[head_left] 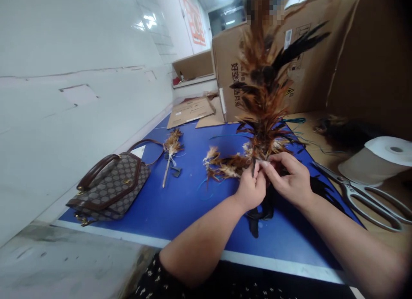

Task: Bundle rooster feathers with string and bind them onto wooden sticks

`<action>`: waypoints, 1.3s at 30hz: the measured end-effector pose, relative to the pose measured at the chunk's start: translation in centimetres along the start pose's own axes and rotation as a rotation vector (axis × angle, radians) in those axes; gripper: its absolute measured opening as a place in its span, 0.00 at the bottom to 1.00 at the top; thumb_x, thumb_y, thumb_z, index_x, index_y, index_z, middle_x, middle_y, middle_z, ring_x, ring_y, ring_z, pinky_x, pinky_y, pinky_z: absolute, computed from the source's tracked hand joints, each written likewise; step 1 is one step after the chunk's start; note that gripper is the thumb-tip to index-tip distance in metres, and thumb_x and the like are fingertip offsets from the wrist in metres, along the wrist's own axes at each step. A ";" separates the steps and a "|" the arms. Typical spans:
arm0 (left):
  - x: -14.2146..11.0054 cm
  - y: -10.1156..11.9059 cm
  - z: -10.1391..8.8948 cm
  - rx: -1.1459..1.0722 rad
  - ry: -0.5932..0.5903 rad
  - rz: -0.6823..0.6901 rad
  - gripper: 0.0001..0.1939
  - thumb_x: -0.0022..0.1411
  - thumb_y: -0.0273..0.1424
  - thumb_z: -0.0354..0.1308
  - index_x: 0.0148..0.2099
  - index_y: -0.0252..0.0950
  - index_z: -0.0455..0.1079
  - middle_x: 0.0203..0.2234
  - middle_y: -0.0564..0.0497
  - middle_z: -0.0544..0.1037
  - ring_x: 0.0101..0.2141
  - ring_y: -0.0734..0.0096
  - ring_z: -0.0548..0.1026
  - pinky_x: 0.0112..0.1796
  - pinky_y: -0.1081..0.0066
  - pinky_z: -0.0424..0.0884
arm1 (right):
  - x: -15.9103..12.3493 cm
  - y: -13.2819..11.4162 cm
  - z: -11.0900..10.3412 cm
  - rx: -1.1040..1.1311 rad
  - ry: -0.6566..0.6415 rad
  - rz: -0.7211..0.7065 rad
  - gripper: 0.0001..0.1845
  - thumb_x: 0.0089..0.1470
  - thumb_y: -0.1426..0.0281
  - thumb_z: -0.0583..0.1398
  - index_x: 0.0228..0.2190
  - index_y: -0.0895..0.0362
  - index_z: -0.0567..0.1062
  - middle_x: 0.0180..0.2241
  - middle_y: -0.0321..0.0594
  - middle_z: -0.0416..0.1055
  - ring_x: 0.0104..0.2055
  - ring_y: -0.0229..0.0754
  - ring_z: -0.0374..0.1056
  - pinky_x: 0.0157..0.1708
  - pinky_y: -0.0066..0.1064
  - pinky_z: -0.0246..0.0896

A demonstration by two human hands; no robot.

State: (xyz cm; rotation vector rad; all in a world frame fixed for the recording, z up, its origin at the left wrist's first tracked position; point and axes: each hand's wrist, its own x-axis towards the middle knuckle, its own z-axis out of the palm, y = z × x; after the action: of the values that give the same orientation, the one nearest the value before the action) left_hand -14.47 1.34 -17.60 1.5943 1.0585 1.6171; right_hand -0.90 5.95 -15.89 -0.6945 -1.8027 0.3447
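Note:
A tall feather duster (265, 101) of brown, orange and black feathers stands upright in front of me. Near its lower end, my left hand (250, 191) is closed around the base of the feathers. My right hand (292, 179) pinches the same spot from the other side, its thumb meeting the left fingers. What lies between the fingertips is too small to make out. Black strips or feathers (254, 227) hang below the hands. Behind them, loose brown and cream feathers (227, 166) lie on the blue table surface (189, 209).
Scissors (370, 200) and a white roll (376, 159) sit at the right. On the left are a patterned handbag (112, 185) and a stick with feathers (173, 146). Cardboard boxes (228, 63) stand at the back, with flat cardboard (191, 112) before them.

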 end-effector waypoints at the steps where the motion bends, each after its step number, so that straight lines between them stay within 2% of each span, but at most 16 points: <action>1: -0.1 -0.1 0.0 -0.008 -0.034 -0.029 0.15 0.74 0.44 0.52 0.42 0.38 0.68 0.33 0.49 0.75 0.36 0.68 0.76 0.43 0.66 0.74 | 0.1 0.0 -0.2 0.003 0.007 -0.013 0.10 0.64 0.60 0.63 0.34 0.53 0.76 0.27 0.39 0.72 0.28 0.41 0.68 0.32 0.35 0.66; 3: -0.3 -0.2 0.1 -0.054 -0.095 -0.098 0.18 0.74 0.47 0.52 0.39 0.37 0.65 0.26 0.54 0.70 0.26 0.74 0.71 0.32 0.71 0.71 | 0.4 0.0 -0.6 0.021 0.003 -0.025 0.12 0.66 0.62 0.61 0.30 0.53 0.75 0.25 0.38 0.71 0.27 0.41 0.67 0.31 0.36 0.64; 5: -0.3 -0.1 0.1 -0.165 -0.137 -0.166 0.21 0.73 0.49 0.53 0.36 0.37 0.62 0.23 0.57 0.66 0.22 0.78 0.66 0.26 0.73 0.67 | 0.6 0.0 -0.9 0.048 -0.019 0.002 0.14 0.67 0.62 0.61 0.28 0.53 0.74 0.24 0.38 0.70 0.26 0.41 0.67 0.31 0.36 0.64; 10: -0.3 0.6 0.5 -0.518 -0.187 -0.315 0.20 0.70 0.49 0.59 0.40 0.37 0.63 0.25 0.58 0.65 0.22 0.80 0.63 0.25 0.73 0.68 | 0.5 -1.0 -0.9 0.237 -0.081 0.275 0.19 0.67 0.55 0.60 0.28 0.52 0.71 0.21 0.35 0.70 0.22 0.40 0.67 0.22 0.33 0.66; 12: -0.3 0.8 0.5 -0.584 -0.199 -0.343 0.19 0.70 0.48 0.60 0.41 0.37 0.63 0.26 0.58 0.65 0.22 0.81 0.62 0.25 0.74 0.67 | 0.4 -1.2 -0.8 0.325 -0.105 0.382 0.19 0.66 0.53 0.61 0.29 0.52 0.71 0.19 0.34 0.70 0.18 0.40 0.66 0.17 0.31 0.64; 14: -0.3 0.8 0.5 -0.613 -0.200 -0.347 0.19 0.71 0.47 0.60 0.41 0.36 0.64 0.26 0.58 0.65 0.22 0.81 0.62 0.26 0.74 0.67 | 0.3 -1.2 -0.7 0.356 -0.111 0.422 0.19 0.66 0.52 0.61 0.30 0.52 0.72 0.19 0.34 0.71 0.17 0.39 0.66 0.15 0.30 0.64; 16: -0.3 0.8 0.6 -0.612 -0.190 -0.339 0.19 0.71 0.47 0.60 0.42 0.36 0.64 0.26 0.59 0.65 0.22 0.81 0.62 0.25 0.74 0.68 | 0.3 -0.9 -0.8 0.336 -0.069 0.398 0.17 0.65 0.54 0.63 0.32 0.53 0.74 0.22 0.36 0.73 0.19 0.39 0.68 0.17 0.30 0.67; 19: -0.3 0.6 0.7 -0.570 -0.156 -0.322 0.19 0.70 0.48 0.59 0.43 0.36 0.65 0.25 0.59 0.65 0.21 0.81 0.63 0.24 0.73 0.69 | 0.3 -0.4 -0.9 0.328 0.005 0.319 0.11 0.63 0.59 0.66 0.40 0.53 0.76 0.27 0.37 0.75 0.23 0.40 0.72 0.21 0.31 0.71; 21: -0.3 0.6 0.8 -0.532 -0.130 -0.310 0.20 0.70 0.49 0.59 0.42 0.36 0.64 0.24 0.59 0.66 0.20 0.80 0.64 0.23 0.73 0.70 | 0.3 -0.3 -1.1 0.358 -0.005 0.273 0.11 0.62 0.62 0.66 0.43 0.53 0.76 0.27 0.37 0.75 0.23 0.41 0.72 0.22 0.32 0.72; 26: -0.3 0.5 0.7 -0.420 -0.089 -0.276 0.22 0.69 0.52 0.59 0.39 0.38 0.61 0.22 0.60 0.66 0.20 0.78 0.68 0.23 0.73 0.72 | 0.3 -0.7 -1.4 0.330 -0.064 0.144 0.07 0.60 0.64 0.67 0.39 0.52 0.77 0.30 0.40 0.75 0.24 0.42 0.72 0.23 0.36 0.74; 31: -0.3 0.7 0.5 -0.375 -0.068 -0.269 0.23 0.69 0.53 0.58 0.38 0.38 0.61 0.21 0.60 0.67 0.19 0.78 0.68 0.23 0.73 0.72 | 0.4 -0.9 -1.4 0.331 -0.097 0.131 0.03 0.62 0.67 0.65 0.38 0.53 0.78 0.32 0.40 0.74 0.22 0.38 0.70 0.19 0.32 0.70; 36: -0.4 0.4 0.4 -0.405 -0.087 -0.266 0.23 0.70 0.53 0.56 0.37 0.38 0.61 0.21 0.59 0.66 0.20 0.78 0.69 0.23 0.72 0.72 | 0.7 -1.0 -1.6 0.246 -0.062 0.002 0.05 0.62 0.72 0.64 0.39 0.53 0.81 0.34 0.41 0.74 0.30 0.41 0.73 0.30 0.36 0.72; 39: -0.4 0.2 0.5 -0.430 -0.100 -0.265 0.22 0.71 0.52 0.56 0.37 0.38 0.61 0.22 0.59 0.66 0.20 0.78 0.68 0.23 0.72 0.72 | 0.8 -0.7 -1.9 0.230 -0.082 -0.019 0.05 0.61 0.72 0.64 0.39 0.53 0.81 0.35 0.42 0.74 0.33 0.43 0.74 0.35 0.38 0.72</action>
State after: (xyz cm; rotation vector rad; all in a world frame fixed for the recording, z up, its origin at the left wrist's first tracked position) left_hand -13.96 0.99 -17.68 1.1832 0.7673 1.4495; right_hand 0.46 5.70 -14.25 -0.5073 -1.8100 0.5647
